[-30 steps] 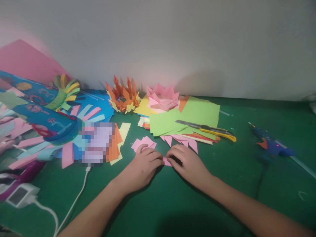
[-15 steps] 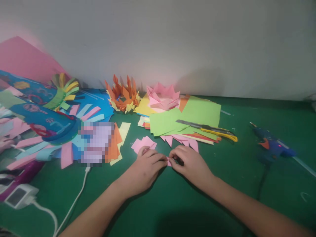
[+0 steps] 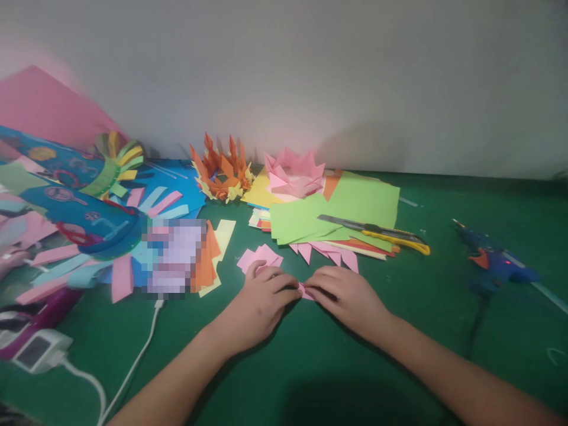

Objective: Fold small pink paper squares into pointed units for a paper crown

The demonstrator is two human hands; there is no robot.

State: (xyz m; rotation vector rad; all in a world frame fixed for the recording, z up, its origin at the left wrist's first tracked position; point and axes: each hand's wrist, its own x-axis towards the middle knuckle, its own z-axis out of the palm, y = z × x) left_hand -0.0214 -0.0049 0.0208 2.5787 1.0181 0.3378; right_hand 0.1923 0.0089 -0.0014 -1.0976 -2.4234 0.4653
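Note:
Between my fingertips lies a small piece of pink paper (image 3: 306, 291), mostly covered by the fingers. My left hand (image 3: 266, 299) is closed on its left side, fingers bent down to the table. From the right, my right hand (image 3: 348, 296) pinches the same paper with thumb and fingers. Just beyond my left hand sits a small pile of pink paper squares (image 3: 260, 257). Folded pink paper points (image 3: 323, 251) stick out from under a light green sheet (image 3: 355, 201) farther back.
A yellow utility knife (image 3: 377, 229) lies on the green sheet. At right rests a blue glue gun (image 3: 497, 260) with a red light. Behind stand an orange paper crown (image 3: 224, 171) and a pink paper crown (image 3: 295, 171). Blue paper crafts (image 3: 89, 216) and a white cable (image 3: 137, 361) occupy the left.
My right hand's fingers have straightened and pressed closer together on the pink paper. A little more of the paper shows. My left hand has hardly moved.

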